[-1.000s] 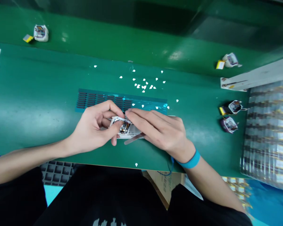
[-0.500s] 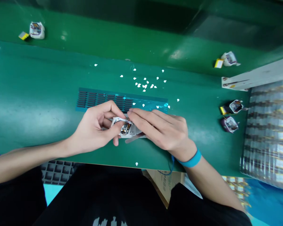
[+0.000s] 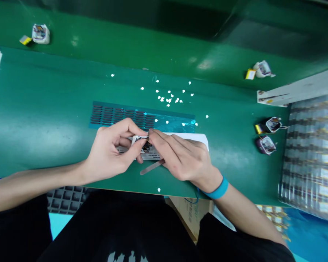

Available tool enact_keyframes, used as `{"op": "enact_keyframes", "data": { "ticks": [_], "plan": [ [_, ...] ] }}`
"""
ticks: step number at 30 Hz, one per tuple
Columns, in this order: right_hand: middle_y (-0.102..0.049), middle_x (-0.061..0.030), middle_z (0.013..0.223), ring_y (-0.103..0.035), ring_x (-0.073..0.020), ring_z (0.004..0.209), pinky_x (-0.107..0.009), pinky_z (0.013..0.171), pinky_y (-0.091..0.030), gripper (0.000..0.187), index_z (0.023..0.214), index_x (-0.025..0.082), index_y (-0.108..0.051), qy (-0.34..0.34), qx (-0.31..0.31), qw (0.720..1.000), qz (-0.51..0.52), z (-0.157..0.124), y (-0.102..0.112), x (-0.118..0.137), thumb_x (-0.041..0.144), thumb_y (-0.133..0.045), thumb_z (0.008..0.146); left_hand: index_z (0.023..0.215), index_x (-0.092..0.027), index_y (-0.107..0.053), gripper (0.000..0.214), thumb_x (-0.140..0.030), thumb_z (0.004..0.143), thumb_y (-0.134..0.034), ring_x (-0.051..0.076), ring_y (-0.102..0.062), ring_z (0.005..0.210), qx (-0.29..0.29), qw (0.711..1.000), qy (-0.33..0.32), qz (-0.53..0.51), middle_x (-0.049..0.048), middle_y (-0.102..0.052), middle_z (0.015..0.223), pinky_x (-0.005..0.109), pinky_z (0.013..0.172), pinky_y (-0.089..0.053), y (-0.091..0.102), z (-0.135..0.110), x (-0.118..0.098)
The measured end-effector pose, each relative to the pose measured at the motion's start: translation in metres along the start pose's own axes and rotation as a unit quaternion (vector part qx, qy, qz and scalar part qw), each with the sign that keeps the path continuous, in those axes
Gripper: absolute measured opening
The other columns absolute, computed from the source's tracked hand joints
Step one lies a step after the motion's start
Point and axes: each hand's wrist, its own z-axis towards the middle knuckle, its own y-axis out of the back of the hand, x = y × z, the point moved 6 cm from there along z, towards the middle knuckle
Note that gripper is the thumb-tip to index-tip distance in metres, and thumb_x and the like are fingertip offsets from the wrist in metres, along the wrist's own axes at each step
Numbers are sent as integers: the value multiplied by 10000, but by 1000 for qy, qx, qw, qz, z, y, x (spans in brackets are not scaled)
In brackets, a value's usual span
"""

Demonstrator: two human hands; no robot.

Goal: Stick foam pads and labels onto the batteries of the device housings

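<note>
My left hand (image 3: 112,153) pinches a small white device housing (image 3: 141,142) with exposed electronics, thumb and fingers wrapped round its left side. My right hand (image 3: 184,156) reaches in from the right, fingertips pressed together on the top edge of the same housing. A thin metal tweezer or spudger (image 3: 152,167) pokes out from under the right hand toward the table's front edge. Both hands rest on a white card (image 3: 199,137) lying on the green mat. A sheet of dark adhesive strips on blue film (image 3: 117,113) lies just behind the hands.
Small white paper bits (image 3: 168,97) are scattered behind the strip sheet. Similar small devices lie at the far left (image 3: 39,33), far right (image 3: 262,69) and right (image 3: 270,124) (image 3: 265,144). A tray of packed parts (image 3: 311,156) fills the right side. A white box (image 3: 297,89) sits behind it.
My right hand has drawn slightly back and rotated, uncovering the white card beneath it; the metal tool has shifted left. The left hand keeps its hold on the housing.
</note>
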Motion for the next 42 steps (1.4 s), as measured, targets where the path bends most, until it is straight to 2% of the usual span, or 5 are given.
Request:
{"op": "enact_keyframes", "data": {
  "ticks": [8,16,24,34,42],
  "plan": [
    [-828,-85,1027,-779,-176,783,-268,641,-613,227,1191,126,-674,-102,-37,981,159,2,-3,-8,80,-556,1004,838,-192,-636,118,-117,877,-718,117,-677,438,-4,1000,0,-17,-46,-691,606,172,406,-509,3,4,2],
    [-700,37,705,-542,-66,516,-206,494,-425,125,918,186,-691,-321,-7,850,417,6,-16,-29,294,-702,981,837,-193,-628,120,-93,865,-688,106,-654,469,5,1000,8,-14,-34,-693,665,184,441,-526,4,5,2],
    [-604,56,659,-470,-64,500,-213,450,-367,307,864,187,-661,-395,18,731,556,2,-28,-32,464,-785,912,856,-199,-604,145,-104,863,-713,108,-682,482,-9,1000,6,-11,-38,-705,669,189,482,-564,3,2,-3],
    [-605,50,691,-504,-74,541,-224,490,-390,383,874,187,-629,-395,24,683,614,3,-38,-33,538,-781,900,861,-201,-606,156,-101,875,-726,112,-719,517,-28,999,-8,-13,-36,-720,657,174,527,-598,3,-1,-1],
    [-639,30,759,-542,-76,574,-214,510,-432,389,868,190,-616,-390,14,714,582,2,-38,-32,555,-735,932,837,-209,-571,170,-122,876,-711,121,-716,491,-35,999,12,-20,-42,-708,630,162,486,-587,0,0,1]
  ]
}}
